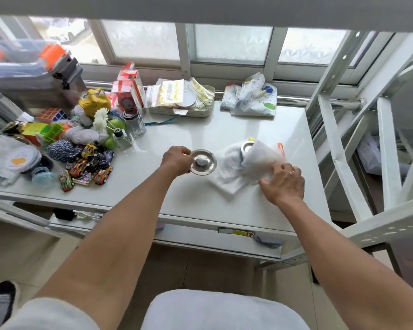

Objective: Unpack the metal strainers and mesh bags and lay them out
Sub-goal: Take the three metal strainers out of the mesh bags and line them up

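Observation:
A round metal strainer (203,161) with a domed knob lies on the white table (177,194), and my left hand (175,160) grips its left rim. To its right lies a clear plastic package (260,158) on a pile of white mesh bags (227,172). A second metal strainer (246,147) shows at the package's open top. My right hand (283,183) pinches the package's near right corner.
A heap of toy cars (91,167), a puzzle cube, yarn, glass jars (136,121) and lidded tubs fills the table's left. A tray of zip bags (180,98) and a printed pouch (250,96) sit at the back. A white metal frame (343,144) rises on the right.

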Demonstrator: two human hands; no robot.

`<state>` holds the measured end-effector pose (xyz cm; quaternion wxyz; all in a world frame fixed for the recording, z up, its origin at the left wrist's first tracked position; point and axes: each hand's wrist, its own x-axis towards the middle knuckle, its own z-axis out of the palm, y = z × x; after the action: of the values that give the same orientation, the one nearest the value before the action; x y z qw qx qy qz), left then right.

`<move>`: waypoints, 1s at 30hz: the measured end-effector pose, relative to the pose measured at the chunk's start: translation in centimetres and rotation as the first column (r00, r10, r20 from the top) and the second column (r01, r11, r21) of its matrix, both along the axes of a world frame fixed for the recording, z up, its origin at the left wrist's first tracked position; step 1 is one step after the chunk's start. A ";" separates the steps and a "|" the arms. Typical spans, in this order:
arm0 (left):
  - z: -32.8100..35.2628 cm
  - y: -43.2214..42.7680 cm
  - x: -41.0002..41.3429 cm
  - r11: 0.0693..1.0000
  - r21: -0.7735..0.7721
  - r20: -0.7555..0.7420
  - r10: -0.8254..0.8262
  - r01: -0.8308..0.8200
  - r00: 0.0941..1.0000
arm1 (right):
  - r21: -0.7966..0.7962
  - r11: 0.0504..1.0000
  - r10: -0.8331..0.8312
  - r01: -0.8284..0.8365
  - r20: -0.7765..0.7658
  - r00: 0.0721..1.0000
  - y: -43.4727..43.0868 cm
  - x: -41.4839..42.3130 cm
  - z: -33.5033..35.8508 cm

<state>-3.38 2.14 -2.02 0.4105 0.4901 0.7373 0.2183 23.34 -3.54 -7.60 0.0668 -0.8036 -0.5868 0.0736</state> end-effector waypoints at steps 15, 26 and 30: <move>-2.9 5.2 -0.7 0.968 -0.055 0.015 0.244 -0.243 0.970 | -0.029 0.995 -0.097 0.097 0.018 0.995 2.1 -0.6 0.1; -3.7 5.6 -0.4 0.995 0.064 -0.026 0.084 -0.082 0.996 | 0.351 0.934 0.106 -0.072 -0.080 0.991 2.8 -2.4 0.2; -3.6 3.8 1.7 0.955 0.277 -0.238 -0.038 0.105 0.970 | 0.256 0.925 0.299 -0.282 -0.029 0.954 3.2 -3.6 -0.3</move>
<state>-1.71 5.93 -5.58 0.2541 0.5931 0.7219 0.2499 19.70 -0.39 -7.90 0.1752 -0.6902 -0.7011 0.0356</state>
